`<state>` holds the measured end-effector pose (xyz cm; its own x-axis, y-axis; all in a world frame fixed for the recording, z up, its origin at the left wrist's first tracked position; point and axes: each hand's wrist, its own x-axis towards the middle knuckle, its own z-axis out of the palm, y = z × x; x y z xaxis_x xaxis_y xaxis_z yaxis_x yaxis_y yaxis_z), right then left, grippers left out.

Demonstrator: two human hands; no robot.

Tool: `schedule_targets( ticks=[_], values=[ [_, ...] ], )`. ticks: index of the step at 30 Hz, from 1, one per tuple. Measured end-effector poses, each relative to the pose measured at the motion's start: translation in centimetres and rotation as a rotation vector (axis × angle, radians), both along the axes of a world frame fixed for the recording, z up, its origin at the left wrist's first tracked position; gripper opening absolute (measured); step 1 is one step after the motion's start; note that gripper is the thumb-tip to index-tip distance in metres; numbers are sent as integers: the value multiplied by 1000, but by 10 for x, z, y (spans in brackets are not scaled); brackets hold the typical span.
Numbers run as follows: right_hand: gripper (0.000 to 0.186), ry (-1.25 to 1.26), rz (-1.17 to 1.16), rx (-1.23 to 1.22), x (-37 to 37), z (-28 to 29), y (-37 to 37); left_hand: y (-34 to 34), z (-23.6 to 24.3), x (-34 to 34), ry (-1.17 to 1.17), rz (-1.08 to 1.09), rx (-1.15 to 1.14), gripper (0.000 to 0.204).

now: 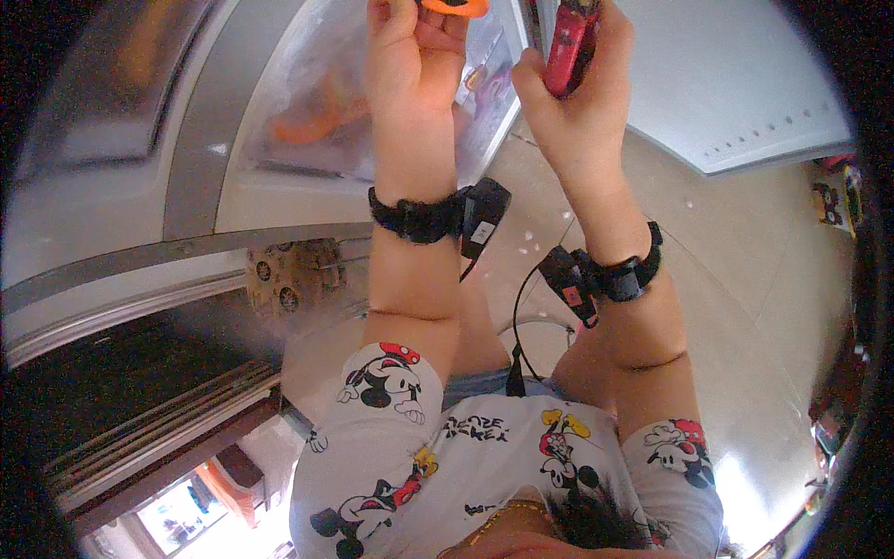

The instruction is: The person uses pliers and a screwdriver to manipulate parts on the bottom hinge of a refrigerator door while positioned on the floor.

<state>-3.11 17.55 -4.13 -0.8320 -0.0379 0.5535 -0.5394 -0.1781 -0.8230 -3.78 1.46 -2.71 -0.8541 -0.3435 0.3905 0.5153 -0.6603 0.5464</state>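
My left hand [416,51] is raised at the top of the view, fingers curled at an orange object [454,6], whose shape is cut off by the frame edge. Behind it is a frosted clear panel [326,74] in a white appliance, with orange shapes visible through it. My right hand [587,107] is closed around a red-handled tool [570,51], its dark upper end partly out of view, beside the panel's right edge. Each wrist wears a black strap with a small box and cable.
An open white door [736,102] stands at the right. Small white bits lie on the tiled floor [745,279] below. A brown patterned object [293,275] sits under the appliance, beside a dark recess with rails [140,326]. Assorted items line the far right edge.
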Motion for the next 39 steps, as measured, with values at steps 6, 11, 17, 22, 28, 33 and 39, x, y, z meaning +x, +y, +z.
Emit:
schedule_targets(
  ticks=[6, 11, 17, 22, 28, 33, 39],
  values=[
    [74, 282, -147, 38, -11, 5, 6, -26, -5, 23, -75, -135, 71, 20],
    [75, 116, -6, -51, -6, 14, 17, -28, 4, 25, -104, -184, 127, 25],
    [77, 266, -27, -155, -17, 14, 17, -36, 10, 29, -167, -91, 118, 22],
    [77, 286, -99, -101, -16, 17, 22, -30, 4, 29, -124, -58, -31, 21],
    [77, 265, -192, -118, -17, 21, 22, -13, 9, 41, -147, 117, 66, 21],
    [76, 315, -223, -91, -24, 16, 27, 23, 13, 46, -213, 80, 108, 21],
    [75, 254, -153, -101, -19, 14, 30, 16, 18, 45, -225, 109, 63, 21]
  ],
)
